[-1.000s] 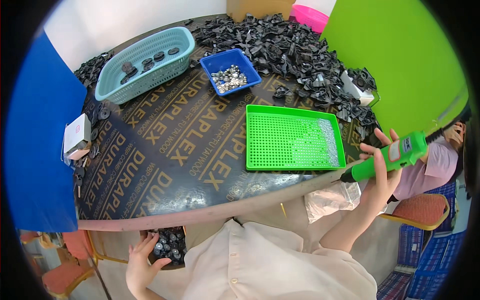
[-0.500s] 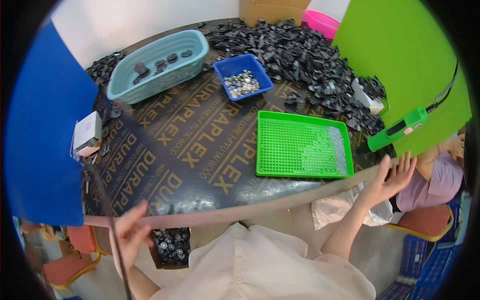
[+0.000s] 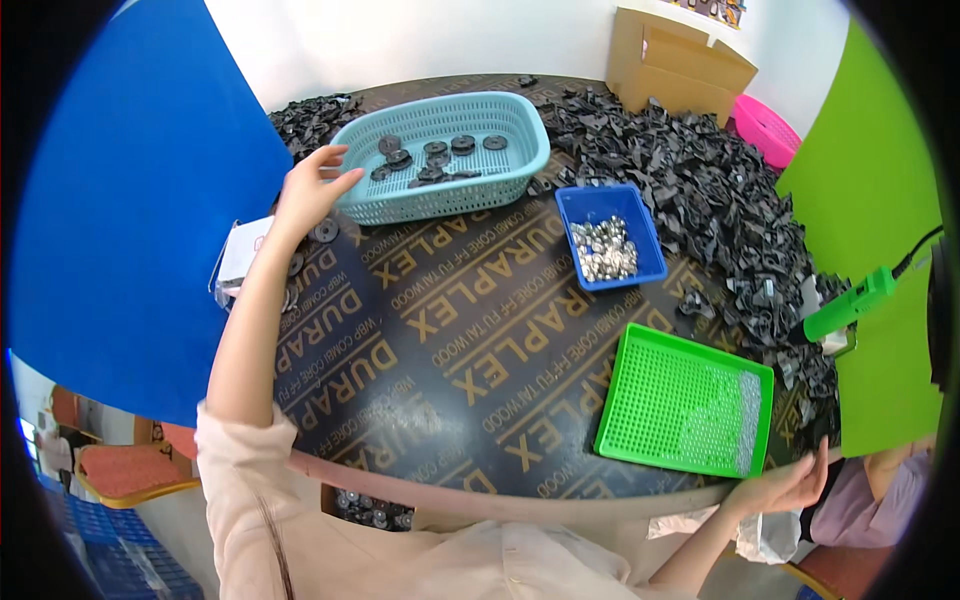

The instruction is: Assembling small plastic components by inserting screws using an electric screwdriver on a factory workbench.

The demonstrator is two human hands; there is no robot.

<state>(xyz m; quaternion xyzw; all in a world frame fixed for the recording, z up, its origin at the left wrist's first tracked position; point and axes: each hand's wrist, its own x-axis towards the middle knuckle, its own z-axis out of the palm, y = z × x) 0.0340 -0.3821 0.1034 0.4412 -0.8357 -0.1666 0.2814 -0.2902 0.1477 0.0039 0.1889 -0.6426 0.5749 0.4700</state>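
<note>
My left hand point(image 3: 312, 190) reaches to the near left end of a light-blue plastic basket point(image 3: 430, 207), fingers apart and nothing in them. Whether the fingertips touch its rim I cannot tell. Several black round discs point(image 3: 462, 145) lie inside that basket. At the table's front right edge rests my right hand point(image 3: 785, 488), empty, its fingers stretched out. Just beyond it is a green perforated tray point(image 3: 655, 400), with small silvery pieces point(image 3: 749, 420) gathered along its right side. A blue bin point(image 3: 650, 250) holding shiny metal parts point(image 3: 606, 250) stands between tray and basket.
Black plastic pieces point(image 3: 690, 160) are heaped along the back and right. A green power screwdriver point(image 3: 850, 305) hangs on a cable before the green partition point(image 3: 880, 380). A white box point(image 3: 243, 250) stands by the blue partition point(image 3: 150, 230). Another person's sleeve point(image 3: 870, 515) shows at right.
My left hand has gone from the table's front edge forward to the basket. My right hand stays by the front right edge. The view has shifted, so the table sits lower and further right.
</note>
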